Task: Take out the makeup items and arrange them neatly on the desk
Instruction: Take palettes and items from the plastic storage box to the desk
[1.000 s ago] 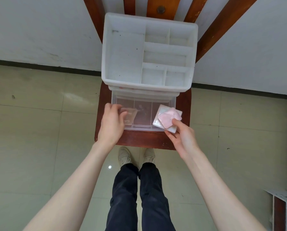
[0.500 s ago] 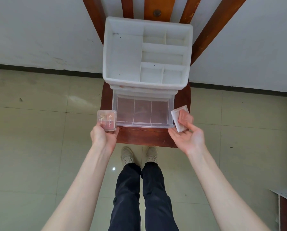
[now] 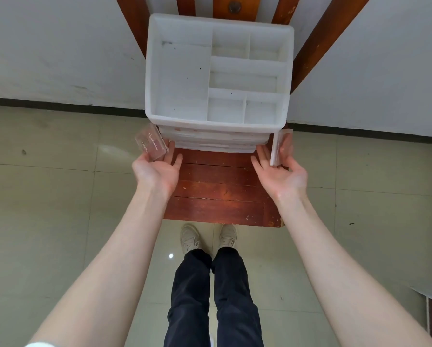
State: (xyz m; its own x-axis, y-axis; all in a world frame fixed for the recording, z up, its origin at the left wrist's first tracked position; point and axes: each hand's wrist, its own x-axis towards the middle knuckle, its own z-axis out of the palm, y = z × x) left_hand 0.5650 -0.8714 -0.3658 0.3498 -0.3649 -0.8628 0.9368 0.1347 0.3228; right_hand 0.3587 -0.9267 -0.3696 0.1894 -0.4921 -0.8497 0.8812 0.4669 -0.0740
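- Nearest to the camera: dark trousers (image 3: 211,296) and a pair of pale shoes (image 3: 208,238) planted on the tiled floor (image 3: 47,209), with both bare forearms reaching forward over them.
- The left hand (image 3: 157,169) is palm-up over the left front of the wooden chair seat (image 3: 217,191), thumb and fingers pinching a clear makeup case (image 3: 151,145) with pink contents and script lettering on its lid — the case is tilted, just beside the organizer's lower left corner.
- The right hand (image 3: 281,175) is also palm-up, gripping a flat white compact (image 3: 280,147) held on edge at the organizer's lower right corner.
- Between the two hands sit the clear drawers (image 3: 215,144), their fronts about flush with the unit; fingertips of both hands reach right up to the bottom drawer front.
- Above them, the white plastic organizer (image 3: 218,126) shows its divided top tray — one large compartment on the left, smaller ones on the right.
- Farthest back: the chair's backrest slats (image 3: 317,38) against a white wall (image 3: 59,46).
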